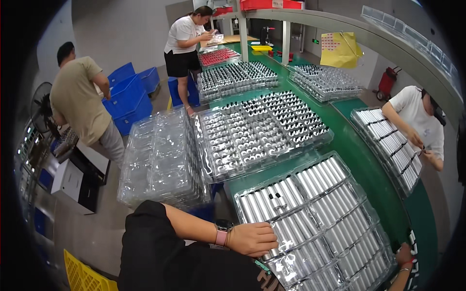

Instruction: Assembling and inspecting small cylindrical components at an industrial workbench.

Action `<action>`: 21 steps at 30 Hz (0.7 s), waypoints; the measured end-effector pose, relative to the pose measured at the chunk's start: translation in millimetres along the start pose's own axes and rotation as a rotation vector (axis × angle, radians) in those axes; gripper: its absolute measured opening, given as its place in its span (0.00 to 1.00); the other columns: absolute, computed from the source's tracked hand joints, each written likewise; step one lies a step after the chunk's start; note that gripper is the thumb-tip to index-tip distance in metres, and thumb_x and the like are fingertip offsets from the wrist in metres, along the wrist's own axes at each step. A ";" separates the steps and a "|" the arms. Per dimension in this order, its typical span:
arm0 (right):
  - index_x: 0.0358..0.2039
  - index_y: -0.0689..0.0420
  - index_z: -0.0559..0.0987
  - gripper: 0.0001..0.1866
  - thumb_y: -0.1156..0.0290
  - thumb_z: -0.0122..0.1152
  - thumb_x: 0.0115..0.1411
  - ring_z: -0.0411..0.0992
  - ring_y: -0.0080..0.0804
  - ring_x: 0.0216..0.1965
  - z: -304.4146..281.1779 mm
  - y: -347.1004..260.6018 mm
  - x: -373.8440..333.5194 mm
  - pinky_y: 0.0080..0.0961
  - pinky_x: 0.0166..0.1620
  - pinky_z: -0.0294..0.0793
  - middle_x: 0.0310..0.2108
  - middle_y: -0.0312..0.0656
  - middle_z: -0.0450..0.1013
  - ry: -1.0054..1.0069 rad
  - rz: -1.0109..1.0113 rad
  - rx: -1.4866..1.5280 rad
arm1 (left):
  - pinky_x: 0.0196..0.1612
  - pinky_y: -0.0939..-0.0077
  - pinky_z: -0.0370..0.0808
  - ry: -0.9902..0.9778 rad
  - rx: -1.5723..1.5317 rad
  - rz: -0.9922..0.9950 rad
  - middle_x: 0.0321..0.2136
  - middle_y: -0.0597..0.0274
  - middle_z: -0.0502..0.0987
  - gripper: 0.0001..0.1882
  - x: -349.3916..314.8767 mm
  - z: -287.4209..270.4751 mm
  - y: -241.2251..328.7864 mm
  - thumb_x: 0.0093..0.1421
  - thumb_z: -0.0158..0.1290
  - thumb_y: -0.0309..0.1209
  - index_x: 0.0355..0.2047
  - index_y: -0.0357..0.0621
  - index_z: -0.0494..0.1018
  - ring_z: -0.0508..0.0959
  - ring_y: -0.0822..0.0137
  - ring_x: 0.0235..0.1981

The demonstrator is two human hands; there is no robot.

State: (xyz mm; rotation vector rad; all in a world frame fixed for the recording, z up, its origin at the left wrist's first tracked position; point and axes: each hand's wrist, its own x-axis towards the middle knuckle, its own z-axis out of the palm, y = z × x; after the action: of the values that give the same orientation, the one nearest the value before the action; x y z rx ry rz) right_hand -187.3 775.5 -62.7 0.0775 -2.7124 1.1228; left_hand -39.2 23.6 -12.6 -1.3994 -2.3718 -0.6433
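Observation:
My left hand (253,239), with a watch (223,228) on its wrist, rests palm down on the left side of a clear plastic tray (318,156) filled with rows of silver tubes (335,208). Its fingers are pressed together and curled down; anything beneath them is hidden. Two small black-tipped pieces (277,200) lie across the tubes near the tray's far left. At the lower right edge, my right hand (404,254), wearing a red band, is closed beside a row of black and white parts (413,242). What it holds is too small to make out.
Beyond the tray stands another tray (208,169) with black-topped tubes. Stacked clear trays (160,160) stand left of it, a yellow crate (85,274) lower left. Across the green table (369,174), a person (417,116) handles tubes. Two other people stand farther back, near blue bins (128,102).

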 end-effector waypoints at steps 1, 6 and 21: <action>0.50 0.57 0.70 0.17 0.75 0.48 0.60 0.70 0.31 0.37 -10.3 -0.9 -13.4 0.24 0.37 0.70 0.40 0.43 0.70 0.035 0.013 0.096 | 0.51 0.64 0.68 -0.020 -0.007 0.004 0.40 0.52 0.70 0.15 -1.5 -1.9 -4.7 0.61 0.45 0.32 0.44 0.34 0.69 0.71 0.57 0.39; 0.53 0.59 0.67 0.19 0.73 0.50 0.61 0.70 0.28 0.36 66.3 -284.2 -58.6 0.20 0.36 0.71 0.40 0.42 0.70 0.171 0.105 0.541 | 0.50 0.64 0.68 -0.047 -0.065 -0.007 0.40 0.53 0.70 0.14 0.0 0.0 0.0 0.61 0.45 0.32 0.43 0.34 0.69 0.70 0.56 0.39; 0.52 0.61 0.71 0.17 0.68 0.50 0.64 0.68 0.39 0.52 91.5 -337.0 -302.8 0.37 0.65 0.56 0.50 0.47 0.70 0.570 0.287 1.558 | 0.32 0.64 0.72 0.417 0.695 -0.572 0.25 0.57 0.72 0.04 -39.8 -161.1 -258.7 0.51 0.48 0.27 0.27 0.43 0.72 0.73 0.55 0.29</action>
State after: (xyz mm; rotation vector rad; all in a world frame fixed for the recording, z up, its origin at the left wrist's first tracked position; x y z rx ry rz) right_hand 135.9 463.1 44.9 -0.3424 -0.8978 2.4905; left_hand -241.7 -199.4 48.5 -0.2667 -2.2885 -0.1564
